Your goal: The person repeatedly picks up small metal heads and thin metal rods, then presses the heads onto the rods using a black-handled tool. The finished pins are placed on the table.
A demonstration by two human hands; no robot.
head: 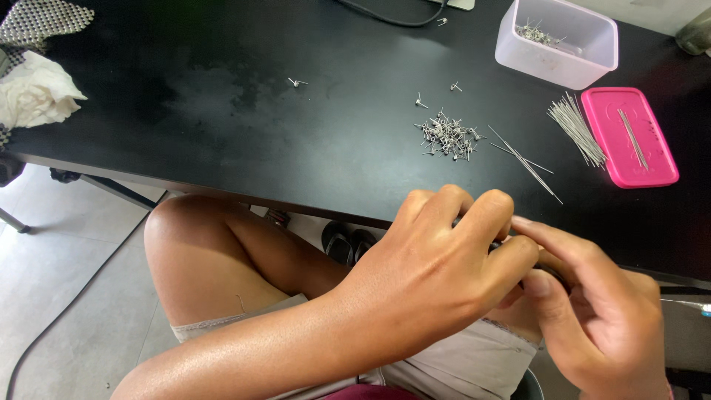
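small dark piece pinched between two hands at the table edge

hidden almost wholly: a small dark object [495, 244], pressed between the curled fingers of the left hand [437, 274] and the fingertips of the right hand [592, 311]. both hands closed around it, touching each other, held just off the near edge of the black table [222, 126], above the lap. too covered to tell its shape or whether a pin sits in it.

beyond that edge, on the table: a loose pile of short bent metal pins [448, 135] straight ahead of the hands, a few strays scattered further out. just right of the pile, two or three long straight wires [526, 163] lying crossed. further right, a fanned bundle of straight pins [576, 127] touching a pink lid [629, 137] with a few more pins on it. at the far side of the table, a clear plastic tub [557, 43] with some metal pieces inside. at the table's far left corner, a crumpled white cloth [33, 92].

likely trouble, as a judgement: grip held off the table, so a slip sends the small piece down to the floor, hard to find there. sharp pin ends near fingertips, a prick possible. a careless reach forward could scatter the pile or roll the wires off the edge.
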